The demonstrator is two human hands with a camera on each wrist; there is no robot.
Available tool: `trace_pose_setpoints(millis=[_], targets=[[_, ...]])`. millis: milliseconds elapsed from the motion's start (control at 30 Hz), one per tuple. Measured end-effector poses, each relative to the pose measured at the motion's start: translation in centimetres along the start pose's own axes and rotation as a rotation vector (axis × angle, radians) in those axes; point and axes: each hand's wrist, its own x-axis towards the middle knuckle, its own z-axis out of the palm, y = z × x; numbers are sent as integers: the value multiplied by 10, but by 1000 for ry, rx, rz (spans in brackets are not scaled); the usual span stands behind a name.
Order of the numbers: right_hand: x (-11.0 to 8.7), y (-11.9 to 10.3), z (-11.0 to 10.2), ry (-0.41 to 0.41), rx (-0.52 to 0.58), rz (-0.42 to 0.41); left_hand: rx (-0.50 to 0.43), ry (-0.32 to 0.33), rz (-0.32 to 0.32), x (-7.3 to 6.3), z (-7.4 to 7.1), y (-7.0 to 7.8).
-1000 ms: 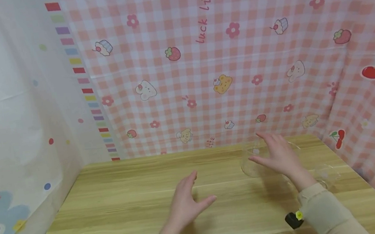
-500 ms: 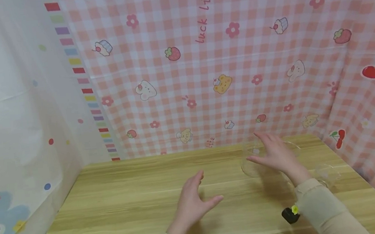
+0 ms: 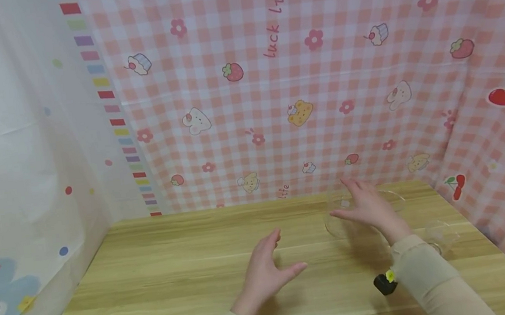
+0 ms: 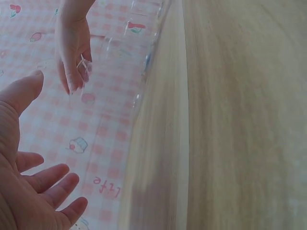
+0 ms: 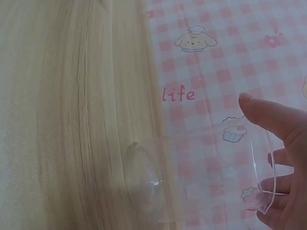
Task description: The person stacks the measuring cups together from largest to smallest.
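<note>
A large clear beaker (image 3: 336, 226) with a pointed lip stands near the back right of the wooden table; its see-through walls are faint. My right hand (image 3: 371, 211) is over its rim, thumb and fingers spread wide. In the right wrist view the rim of the beaker (image 5: 153, 182) passes between the thumb and the fingers; contact with it cannot be made out. To the left, my left hand (image 3: 266, 275) hovers above the table, holding nothing. Its thumb stands well away from loosely bent fingers, as the left wrist view of the hand (image 4: 38, 191) confirms.
Another clear vessel (image 3: 441, 234), smaller, stands to the right behind the right sleeve (image 3: 426, 267). A small black device (image 3: 385, 284) with a yellow flower shape sits at that sleeve. Checked cloth (image 3: 264, 99) hangs along the back edge of the wooden table (image 3: 164, 282).
My left hand has moved rightward, towards the right hand. The right hand and forearm have shifted slightly left over the beaker, which has stayed in place.
</note>
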Motion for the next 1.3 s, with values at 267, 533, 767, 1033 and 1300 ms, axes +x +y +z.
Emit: trace_pose_setpoints(millis=[267,533,767,1033,1300], targets=[[4,0,-2,-20,-3,13,-2,-8,-7,6,7,0],[7,0,-4,-54,7,38,-8,-26,-8,11,10,2],[8,0,-4,-57,14,48,11,-38,-12,16,14,3],[8,1,-1,-34,37,56,-23,-46,-9,22,18,7],[4,-6,1,-36,53,61,-45,-48,-16,30,21,11]])
